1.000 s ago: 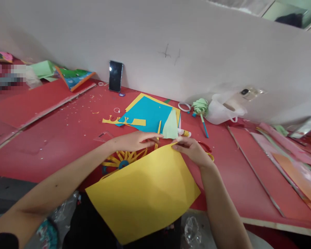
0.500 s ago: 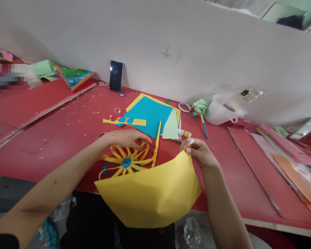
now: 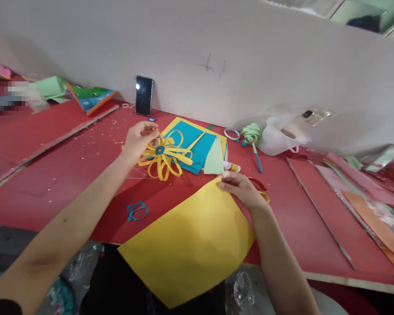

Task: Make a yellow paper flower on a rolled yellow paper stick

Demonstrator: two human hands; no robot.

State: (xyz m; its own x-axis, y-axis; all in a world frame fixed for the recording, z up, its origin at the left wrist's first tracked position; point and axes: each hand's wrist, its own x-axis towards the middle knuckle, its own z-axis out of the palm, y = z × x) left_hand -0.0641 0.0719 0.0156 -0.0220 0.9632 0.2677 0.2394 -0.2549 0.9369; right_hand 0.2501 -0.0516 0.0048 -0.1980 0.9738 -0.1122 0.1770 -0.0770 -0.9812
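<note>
My left hand (image 3: pixel 141 138) is closed in a pinch on the yellow paper flower (image 3: pixel 160 150), which has looped petals and a round blue centre. The flower is over the blue paper sheet (image 3: pixel 209 143). At its corner, a large yellow paper sheet (image 3: pixel 193 245) is gripped between the thumb and fingers of my right hand (image 3: pixel 241 188); the sheet slopes down over the table edge toward my lap. Blue paper scraps (image 3: pixel 138 211) lie left of the sheet. Scissors with a red handle (image 3: pixel 259 184) are partly hidden behind my right hand.
A glue stick (image 3: pixel 232 166) and a pale green paper piece (image 3: pixel 214 159) lie beyond my right hand. Along the wall are a phone (image 3: pixel 144 96), a tape ring (image 3: pixel 231 134), a green paper rose (image 3: pixel 251 132) and a white plastic bag (image 3: pixel 276 140). Paper sheets (image 3: pixel 364 210) lie at the right.
My left hand has carried the flower forward, away from me, onto the blue sheet, uncovering the blue scraps. The yellow sheet's held corner has shifted left with my right hand, exposing the scissors.
</note>
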